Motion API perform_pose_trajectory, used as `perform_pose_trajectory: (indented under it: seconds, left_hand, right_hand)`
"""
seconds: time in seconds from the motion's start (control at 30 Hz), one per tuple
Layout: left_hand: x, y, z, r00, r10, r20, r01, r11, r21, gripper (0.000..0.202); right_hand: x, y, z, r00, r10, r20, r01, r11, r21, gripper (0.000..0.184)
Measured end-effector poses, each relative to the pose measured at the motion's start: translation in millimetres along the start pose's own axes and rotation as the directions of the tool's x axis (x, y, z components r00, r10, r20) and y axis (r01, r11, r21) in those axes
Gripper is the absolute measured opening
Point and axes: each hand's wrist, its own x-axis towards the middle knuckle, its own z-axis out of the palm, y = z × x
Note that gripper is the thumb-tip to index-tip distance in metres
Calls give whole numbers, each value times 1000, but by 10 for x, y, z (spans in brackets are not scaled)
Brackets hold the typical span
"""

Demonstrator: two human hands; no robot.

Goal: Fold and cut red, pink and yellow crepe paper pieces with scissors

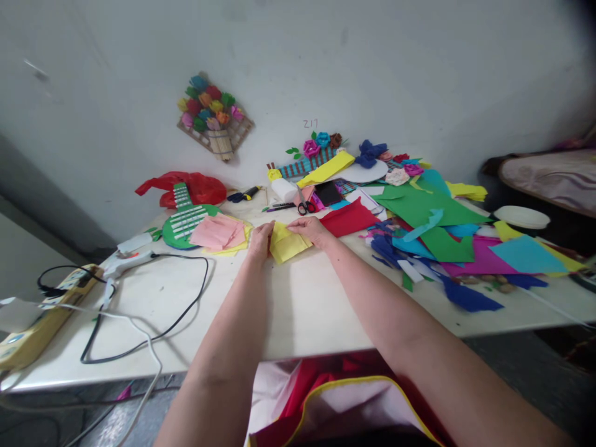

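Note:
A folded yellow paper [287,244] lies on the white table [298,310], a little past its middle. My left hand [261,240] rests on the paper's left edge with fingers close together, pressing down. My right hand [311,230] pinches the paper's upper right corner, fingers closed on it. A stack of pink paper squares [216,232] lies just left of my left hand, and a red sheet [348,218] just right of my right hand.
Scissors [305,205], pens and a white roll [283,188] sit behind the hands. Coloured paper sheets and scraps [442,230] cover the table's right side. A green paper guitar [185,217], a glue gun [133,261], black and white cables and a power strip [41,310] lie to the left.

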Motion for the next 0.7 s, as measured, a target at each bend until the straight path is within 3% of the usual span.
perform_pose_trajectory:
  seconds: [0.13, 0.4, 0.7]
  left_hand:
    - [6, -42, -29, 997, 60, 50, -65, 992, 108, 35]
    - [26, -40, -42, 995, 104, 12, -104, 974, 203, 34]
    - [53, -54, -59, 983, 181, 20, -174, 901, 397, 35]
  right_hand:
    - [1, 12, 3, 1000, -10, 6, 10, 1000, -21, 23]
    - [-12, -2, 29, 1000, -15, -1, 14, 998, -63, 18]
    - [-25, -25, 3, 997, -73, 6, 73, 993, -90, 35]
